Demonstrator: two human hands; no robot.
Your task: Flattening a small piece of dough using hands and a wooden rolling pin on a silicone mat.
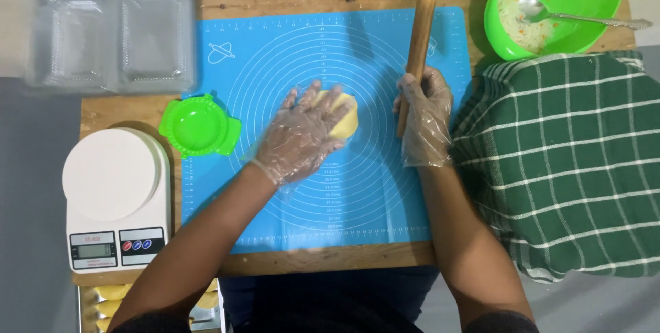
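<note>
1. Left-hand fingers (313, 103) are spread flat on the dough (346, 114), mid-mat (275, 65).
2. Right hand (425, 116) is wrapped around the rolling pin (419, 37) (held upright).
3. Flattening seems in hand; rolling likely calls for the pin laid across the dough.

Under both my hands lies a blue mat (275, 189) on the wooden table (309, 261). Left of my left hand sit a green press (196, 127) and a white scale (117, 199); right of my right hand, a checked cloth (564, 168).
</note>
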